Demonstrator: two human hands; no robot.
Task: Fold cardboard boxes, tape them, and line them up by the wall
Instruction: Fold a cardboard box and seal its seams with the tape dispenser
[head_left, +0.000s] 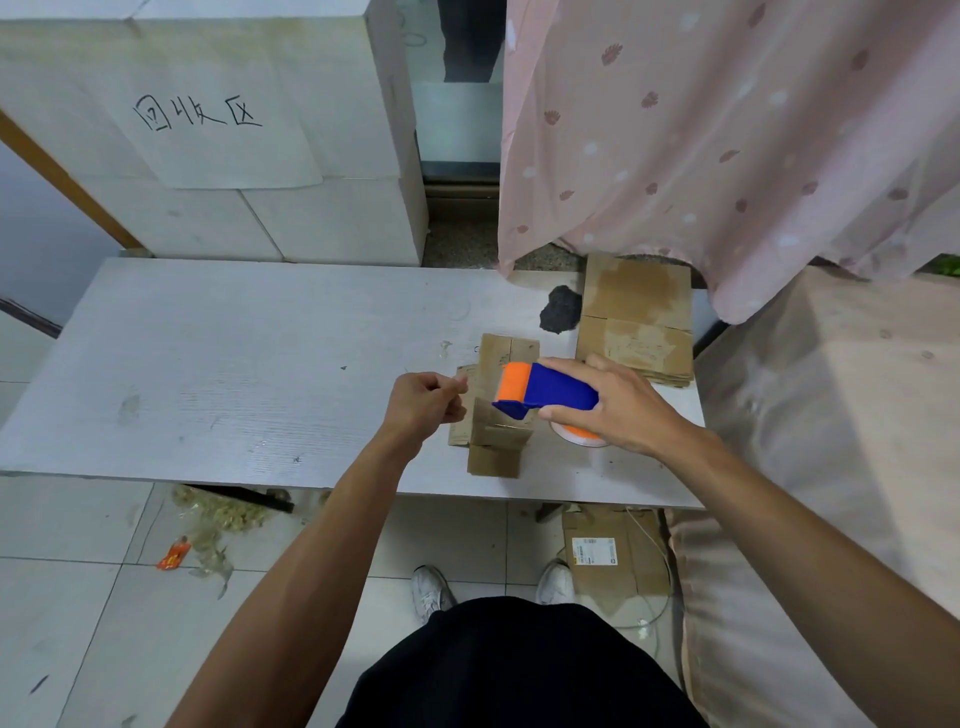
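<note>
Small cardboard box (496, 436) sits close to the table (234, 364) near edge, right of centre; table's left half is open. Box is brown, worn, flaps up. My right hand (618, 410) grips the tape dispenser (545, 389) over it. My left hand (423, 405) is curled beside it, can't tell if it's pinching anything. Flat cardboard stack (636, 322) at table's far right.

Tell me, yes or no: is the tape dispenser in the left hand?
No, the right hand grips the blue and orange tape dispenser above the cardboard box; the left hand is beside it.

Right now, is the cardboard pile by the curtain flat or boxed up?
Flat: the cardboard pile lies as thin stacked sheets on the table.
</note>
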